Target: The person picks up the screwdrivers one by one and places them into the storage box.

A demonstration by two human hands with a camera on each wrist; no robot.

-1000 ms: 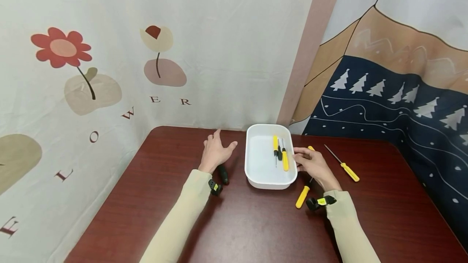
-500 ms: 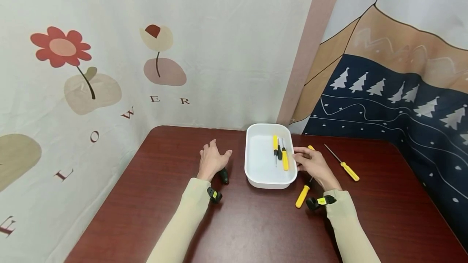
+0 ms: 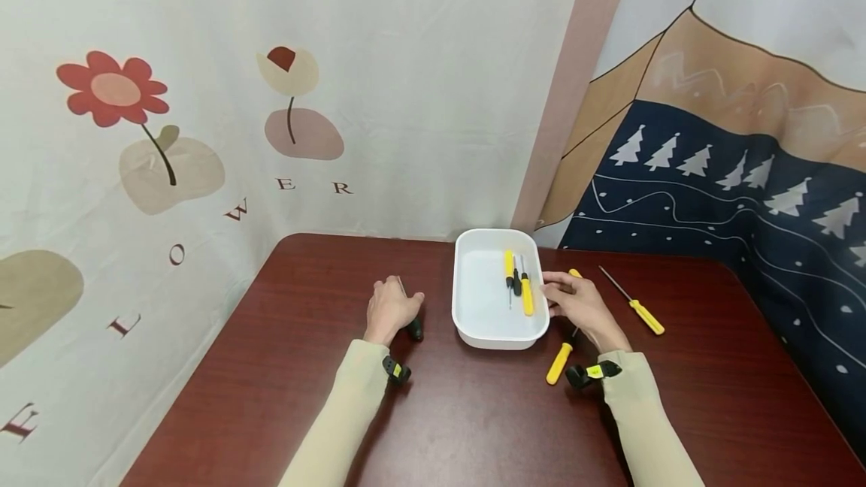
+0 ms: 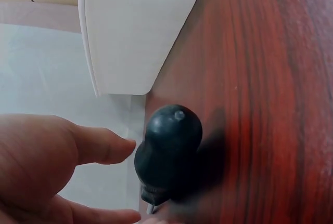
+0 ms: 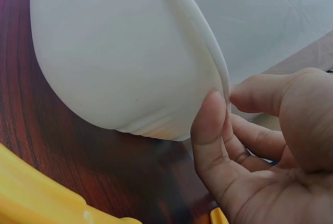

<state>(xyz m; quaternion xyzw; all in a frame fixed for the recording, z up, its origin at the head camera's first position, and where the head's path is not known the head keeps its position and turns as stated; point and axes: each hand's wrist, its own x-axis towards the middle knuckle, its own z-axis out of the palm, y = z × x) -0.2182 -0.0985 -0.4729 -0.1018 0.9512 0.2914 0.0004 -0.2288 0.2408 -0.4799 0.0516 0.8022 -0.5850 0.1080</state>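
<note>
My left hand (image 3: 392, 310) reaches over a black-handled screwdriver (image 4: 169, 146) lying on the table, left of the white plastic box (image 3: 497, 343). In the left wrist view the thumb is beside the handle with a slight gap, and the fingertips come near the metal shaft; the fingers are partly hidden. My right hand (image 3: 579, 309) pinches the box's right rim between thumb and fingers, as the right wrist view shows. Inside the box lie a yellow-and-black screwdriver (image 3: 510, 269), a small black-handled one (image 3: 517, 284) and another yellow-handled one (image 3: 527, 297).
Near my right wrist lies a yellow-handled screwdriver (image 3: 558, 364). Another yellow-handled screwdriver (image 3: 646, 316) is farther right. A yellow end (image 3: 575, 273) shows behind my right hand. The dark red table (image 3: 473, 419) meets a printed curtain (image 3: 419, 96) at the back.
My left hand has drawn back toward me and lowered beside the black-handled screwdriver, its fingers less spread. My right hand has stayed on the box rim, and the box has not moved.
</note>
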